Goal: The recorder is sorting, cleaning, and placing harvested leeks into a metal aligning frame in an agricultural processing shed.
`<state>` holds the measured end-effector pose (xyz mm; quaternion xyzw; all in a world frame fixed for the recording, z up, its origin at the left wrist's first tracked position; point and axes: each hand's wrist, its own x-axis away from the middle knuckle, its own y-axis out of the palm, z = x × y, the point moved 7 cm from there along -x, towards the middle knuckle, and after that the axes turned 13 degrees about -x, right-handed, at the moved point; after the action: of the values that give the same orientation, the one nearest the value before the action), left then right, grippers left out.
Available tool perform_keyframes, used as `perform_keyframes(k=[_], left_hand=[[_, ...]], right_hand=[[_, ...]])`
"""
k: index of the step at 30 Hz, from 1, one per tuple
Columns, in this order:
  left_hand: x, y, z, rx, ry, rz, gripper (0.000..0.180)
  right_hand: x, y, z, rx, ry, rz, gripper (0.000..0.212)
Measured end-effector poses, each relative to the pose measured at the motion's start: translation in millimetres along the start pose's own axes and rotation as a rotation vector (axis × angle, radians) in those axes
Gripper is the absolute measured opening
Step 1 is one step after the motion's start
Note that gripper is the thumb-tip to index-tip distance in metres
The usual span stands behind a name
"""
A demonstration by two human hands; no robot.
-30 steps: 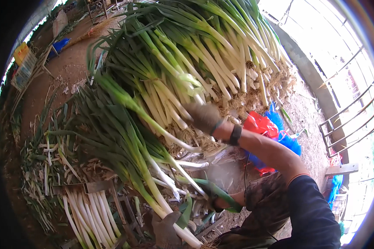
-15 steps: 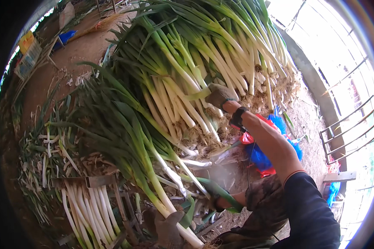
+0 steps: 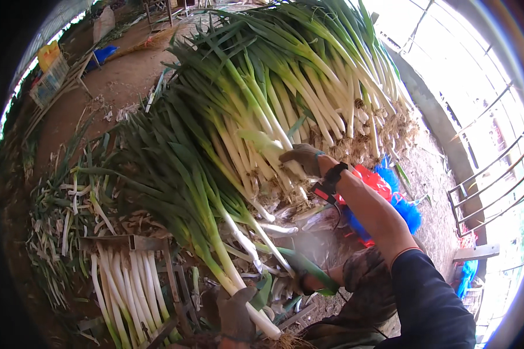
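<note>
My left hand (image 3: 236,313), in a grey glove, is closed around the white lower stalk of a long leek (image 3: 216,256) at the lower middle. The leek's roots point toward the lower edge and its green leaves reach up and left. My right hand (image 3: 303,159), also gloved, with a black band on the wrist, is closed around the pale stalk of another leek (image 3: 280,135) at the front of a big leek pile (image 3: 323,75). Just left of that hand, a blurred yellow-green strip of leaf (image 3: 259,139) shows over the pile.
A metal frame (image 3: 122,242) at the lower left holds several white-stalked leeks (image 3: 128,285). Leaf trimmings (image 3: 64,232) lie left. Blue and red plastic strands (image 3: 407,214) sit beside my right forearm. A camouflage trouser leg (image 3: 367,270) is below; metal bars (image 3: 489,180) stand right.
My right hand has come down and slightly left, let go of the yellow-green leaf strip, and closed on a leek in the pile. My left hand keeps its leek, with more of the hand showing.
</note>
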<state>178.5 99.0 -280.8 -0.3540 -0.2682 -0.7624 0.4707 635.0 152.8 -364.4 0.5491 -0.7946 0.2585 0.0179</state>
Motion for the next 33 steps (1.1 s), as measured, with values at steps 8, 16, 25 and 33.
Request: perform_keyframes(k=[8, 16, 25, 33], left_hand=[[-2.1, -9.7, -11.7, 0.017, 0.116, -0.025, 0.024], [-20.7, -24.2, -40.2, -0.012, 0.269, -0.143, 0.025], [0.6, -22.1, -123.2, -0.127, 0.088, -0.225, 0.040], [23.5, 0.1, -174.6, 0.146, 0.084, -0.361, 0.033]], right_hand=[[45.0, -34.1, -83.5, 0.612, 0.159, 0.202, 0.051], [190.6, 30.6, -149.6, -0.031, 0.097, -0.005, 0.072], [329.1, 192.4, -83.2, 0.274, -0.051, -0.091, 0.056], [450.7, 287.5, -73.7, 0.365, -0.112, -0.189, 0.065]])
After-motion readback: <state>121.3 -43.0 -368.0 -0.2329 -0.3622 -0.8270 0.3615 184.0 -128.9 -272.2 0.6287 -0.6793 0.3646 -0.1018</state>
